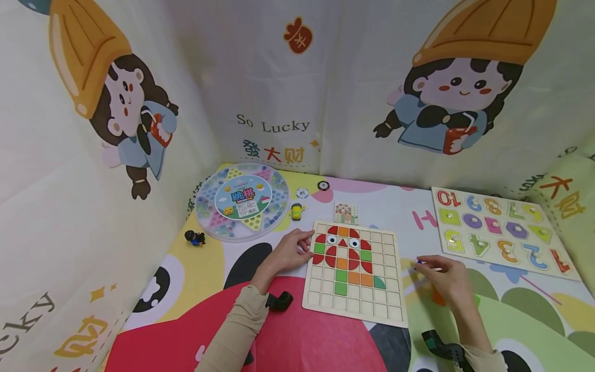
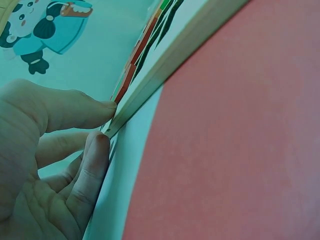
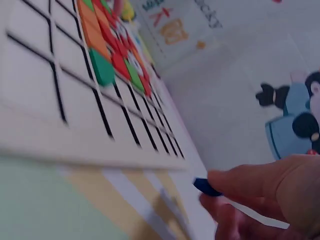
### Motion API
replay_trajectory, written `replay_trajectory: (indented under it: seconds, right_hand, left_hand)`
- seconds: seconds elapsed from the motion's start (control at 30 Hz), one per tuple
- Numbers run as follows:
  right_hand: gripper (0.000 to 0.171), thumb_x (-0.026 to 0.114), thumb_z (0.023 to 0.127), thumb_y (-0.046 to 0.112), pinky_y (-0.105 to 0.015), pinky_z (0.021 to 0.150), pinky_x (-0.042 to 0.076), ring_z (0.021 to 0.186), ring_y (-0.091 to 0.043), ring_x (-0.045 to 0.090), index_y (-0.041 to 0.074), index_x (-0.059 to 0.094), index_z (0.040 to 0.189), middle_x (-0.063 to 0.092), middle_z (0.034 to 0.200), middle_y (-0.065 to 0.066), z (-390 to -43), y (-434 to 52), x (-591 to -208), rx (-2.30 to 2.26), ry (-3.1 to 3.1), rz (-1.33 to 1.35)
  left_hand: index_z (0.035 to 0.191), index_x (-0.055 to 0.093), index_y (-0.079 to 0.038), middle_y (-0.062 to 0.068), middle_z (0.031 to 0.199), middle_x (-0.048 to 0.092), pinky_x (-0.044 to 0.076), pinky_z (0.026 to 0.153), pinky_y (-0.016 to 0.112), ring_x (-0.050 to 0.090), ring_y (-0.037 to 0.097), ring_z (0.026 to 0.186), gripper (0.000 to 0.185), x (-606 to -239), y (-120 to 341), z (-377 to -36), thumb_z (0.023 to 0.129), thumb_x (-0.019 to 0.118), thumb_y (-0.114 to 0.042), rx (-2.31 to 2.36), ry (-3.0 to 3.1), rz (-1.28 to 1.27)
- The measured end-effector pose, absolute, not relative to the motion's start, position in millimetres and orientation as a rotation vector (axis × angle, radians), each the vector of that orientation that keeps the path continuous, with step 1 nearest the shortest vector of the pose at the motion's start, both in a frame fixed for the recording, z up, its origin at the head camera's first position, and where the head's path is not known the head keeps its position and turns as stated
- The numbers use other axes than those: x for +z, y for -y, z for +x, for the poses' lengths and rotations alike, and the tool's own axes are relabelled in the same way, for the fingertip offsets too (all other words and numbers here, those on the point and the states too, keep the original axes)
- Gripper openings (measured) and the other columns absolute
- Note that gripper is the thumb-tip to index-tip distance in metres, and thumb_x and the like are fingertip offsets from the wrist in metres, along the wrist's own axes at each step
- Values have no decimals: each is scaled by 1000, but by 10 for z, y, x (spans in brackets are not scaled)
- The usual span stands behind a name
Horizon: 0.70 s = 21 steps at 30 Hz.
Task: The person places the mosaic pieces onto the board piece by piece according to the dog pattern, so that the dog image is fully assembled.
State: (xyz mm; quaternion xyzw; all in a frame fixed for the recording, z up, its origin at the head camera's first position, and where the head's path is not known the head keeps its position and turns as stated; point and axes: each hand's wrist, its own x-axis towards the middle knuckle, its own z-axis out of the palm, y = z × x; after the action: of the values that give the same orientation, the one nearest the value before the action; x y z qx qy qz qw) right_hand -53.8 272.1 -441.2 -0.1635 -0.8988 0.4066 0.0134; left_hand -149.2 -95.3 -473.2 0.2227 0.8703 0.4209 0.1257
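Currently the work in hand looks like filling the pale wooden grid puzzle board (image 1: 355,274), which lies flat on the colourful printed play mat (image 1: 186,330), mid-table, between the 2 hands. Left hand (image 1: 289,252): thumb and forefinger pinch the board's left edge near its upper corner; the left wrist view shows the thumb on top and a fingertip under the thin wooden rim, so it is steadying rather than lifting, as far as I can judge. Right hand (image 1: 443,276): off to the right of the board, apart from it, fingers curled over a small blue piece (image 1: 420,262) pinched at the fingertips; the right wrist view shows the same blue bit (image 3: 205,186) poking out between thumb and finger, just above the mat. On the board, red, orange and green tiles (image 1: 346,253) form a partial figure with 2 eye tiles in the upper rows; the lower rows and right-hand columns show bare squares. My read: a piece has been chosen and awaits placing. Next move would call for carrying the blue piece across to an open cell, turned to sit square within the grid lines, while the left hand keeps the board from sliding. Nearby, untouched: a round plastic Chinese checkers set (image 1: 243,200) at back left, a wooden number-and-shape peg board (image 1: 504,232) at right.
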Motion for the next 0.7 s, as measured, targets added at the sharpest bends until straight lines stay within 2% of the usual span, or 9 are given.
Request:
replay_trajectory:
  seconds: [0.23,0.5,0.7]
  right_hand:
    - [22,76,85,10,-24,54,48,64,-12,58,-8,73,98,71,77,-9,-458,-2430,-4412,1487,2899,-294]
    - [16,78,84,10,-24,53,42,70,-18,50,-4,75,92,68,80,-6,-449,-2320,-4415,1404,2973,-233]
    - [16,79,82,10,-25,55,42,69,-18,50,-3,75,91,67,73,-4,-448,-2319,-4436,1393,3010,-253]
  left_hand:
    - [143,50,-1,2,98,54,52,74,20,57,12,86,62,-4735,963,-1492,86,74,-9,1249,-2525,666]
    - [142,50,-1,2,97,54,52,73,20,57,12,86,61,-4747,962,-1495,86,74,-8,1250,-2533,674]
    - [143,50,-1,1,97,54,52,73,20,56,12,85,61,-4738,961,-1492,86,74,-8,1248,-2534,669]
